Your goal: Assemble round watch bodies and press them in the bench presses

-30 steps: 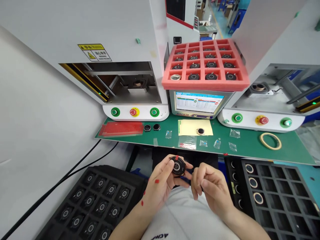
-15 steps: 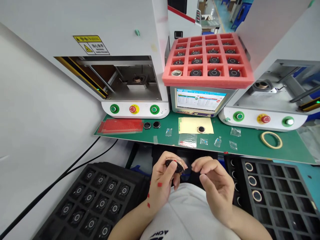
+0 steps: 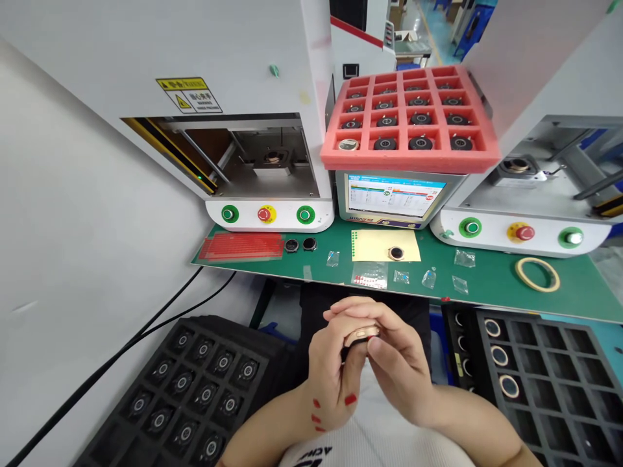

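Observation:
A round watch case (image 3: 361,335) with a gold-coloured rim and a dark underside is held upright in front of the white shirt. My left hand (image 3: 335,357) wraps round it, with several red stickers on the skin near the thumb and wrist. Against its right side my right hand (image 3: 399,360) is closed, thumb on the lower edge near a small red mark and fingers laid over the left hand's fingers. Much of the case is hidden by the hands. On a yellow sheet (image 3: 411,245) lies another gold-rimmed watch case (image 3: 396,253).
Two pressing machines with buttons flank a screen (image 3: 394,194), topped by a pink foam tray (image 3: 409,160). Red strips (image 3: 243,246), two dark watch cases, small plastic bags and a tape roll (image 3: 537,275) lie on the green mat. Black trays (image 3: 117,447) stand at lower left and right.
My right hand has moved left and closed round the watch case beside my left hand. The case has turned so its gold side edge shows. The view has shifted slightly.

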`<action>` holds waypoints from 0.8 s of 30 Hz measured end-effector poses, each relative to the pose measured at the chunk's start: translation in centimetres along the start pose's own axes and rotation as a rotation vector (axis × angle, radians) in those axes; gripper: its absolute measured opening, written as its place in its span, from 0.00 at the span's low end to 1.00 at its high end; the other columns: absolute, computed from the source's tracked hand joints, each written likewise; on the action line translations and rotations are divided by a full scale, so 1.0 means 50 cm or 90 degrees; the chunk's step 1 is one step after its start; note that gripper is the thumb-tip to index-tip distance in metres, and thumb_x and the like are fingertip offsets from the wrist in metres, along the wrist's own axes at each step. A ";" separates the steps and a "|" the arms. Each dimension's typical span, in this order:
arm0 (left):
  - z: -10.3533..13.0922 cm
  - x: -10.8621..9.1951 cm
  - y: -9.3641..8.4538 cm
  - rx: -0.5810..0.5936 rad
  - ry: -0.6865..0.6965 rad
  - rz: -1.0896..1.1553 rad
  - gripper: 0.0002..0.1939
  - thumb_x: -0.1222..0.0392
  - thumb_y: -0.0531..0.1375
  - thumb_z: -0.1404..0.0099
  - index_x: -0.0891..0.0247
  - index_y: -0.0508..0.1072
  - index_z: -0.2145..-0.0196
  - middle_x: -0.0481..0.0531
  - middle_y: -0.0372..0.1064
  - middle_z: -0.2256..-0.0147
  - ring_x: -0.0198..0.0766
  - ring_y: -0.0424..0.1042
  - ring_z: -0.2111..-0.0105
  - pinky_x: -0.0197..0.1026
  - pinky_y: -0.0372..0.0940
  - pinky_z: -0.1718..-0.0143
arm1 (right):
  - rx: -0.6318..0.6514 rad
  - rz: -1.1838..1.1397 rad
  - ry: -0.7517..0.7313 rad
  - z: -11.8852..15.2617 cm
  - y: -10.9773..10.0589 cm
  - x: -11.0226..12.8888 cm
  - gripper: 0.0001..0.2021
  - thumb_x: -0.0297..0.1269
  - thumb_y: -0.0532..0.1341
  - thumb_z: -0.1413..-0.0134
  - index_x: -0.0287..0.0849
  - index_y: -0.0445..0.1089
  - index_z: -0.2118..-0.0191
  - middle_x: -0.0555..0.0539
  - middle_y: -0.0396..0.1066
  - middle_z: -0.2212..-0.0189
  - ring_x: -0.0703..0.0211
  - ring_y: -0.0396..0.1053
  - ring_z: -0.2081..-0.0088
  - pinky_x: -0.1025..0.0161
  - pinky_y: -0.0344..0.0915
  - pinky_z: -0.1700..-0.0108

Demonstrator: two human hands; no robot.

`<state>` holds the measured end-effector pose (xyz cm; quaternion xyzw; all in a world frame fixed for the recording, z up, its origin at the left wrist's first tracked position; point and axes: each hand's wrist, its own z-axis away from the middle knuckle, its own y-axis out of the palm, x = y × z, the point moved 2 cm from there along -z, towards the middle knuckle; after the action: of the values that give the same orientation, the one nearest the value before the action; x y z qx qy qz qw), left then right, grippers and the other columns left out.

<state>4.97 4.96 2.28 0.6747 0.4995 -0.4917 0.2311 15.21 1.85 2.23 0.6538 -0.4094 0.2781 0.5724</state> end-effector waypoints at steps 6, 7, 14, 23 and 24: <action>0.005 -0.003 0.004 -0.006 0.035 -0.048 0.22 0.71 0.58 0.36 0.52 0.71 0.47 0.50 0.77 0.62 0.39 0.76 0.66 0.38 0.68 0.63 | -0.120 -0.054 -0.017 0.008 0.020 -0.012 0.11 0.36 0.55 0.39 0.50 0.75 0.57 0.47 0.72 0.56 0.55 0.72 0.55 0.56 0.68 0.48; 0.005 -0.003 0.004 -0.006 0.037 -0.049 0.21 0.70 0.58 0.36 0.52 0.72 0.48 0.50 0.77 0.62 0.40 0.75 0.66 0.39 0.68 0.62 | -0.138 -0.056 -0.020 0.009 0.023 -0.013 0.11 0.35 0.55 0.40 0.50 0.75 0.59 0.48 0.72 0.58 0.56 0.72 0.55 0.55 0.66 0.45; 0.006 0.012 0.003 0.059 -0.015 -0.037 0.11 0.64 0.57 0.35 0.54 0.76 0.57 0.49 0.73 0.72 0.39 0.72 0.73 0.40 0.65 0.68 | -0.201 -0.043 0.011 0.016 0.032 -0.025 0.10 0.38 0.55 0.41 0.50 0.74 0.63 0.47 0.73 0.60 0.52 0.73 0.57 0.48 0.65 0.44; -0.025 -0.003 0.010 0.059 -0.367 0.519 0.14 0.49 0.55 0.32 0.63 0.69 0.66 0.49 0.66 0.73 0.27 0.57 0.82 0.31 0.54 0.81 | -0.073 0.212 -0.130 0.004 -0.016 0.002 0.21 0.41 0.60 0.42 0.51 0.63 0.43 0.43 0.66 0.46 0.47 0.64 0.43 0.46 0.63 0.42; -0.029 -0.008 0.010 0.073 -0.410 0.588 0.15 0.49 0.56 0.32 0.64 0.68 0.67 0.48 0.65 0.75 0.28 0.58 0.81 0.30 0.54 0.80 | -0.050 0.265 -0.197 0.005 -0.022 0.006 0.28 0.40 0.64 0.47 0.50 0.59 0.40 0.42 0.65 0.44 0.44 0.63 0.42 0.43 0.61 0.40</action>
<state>6.05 5.74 3.16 0.6505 0.0292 -0.5472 0.5259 16.27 1.57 1.84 0.5675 -0.6284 0.2704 0.4582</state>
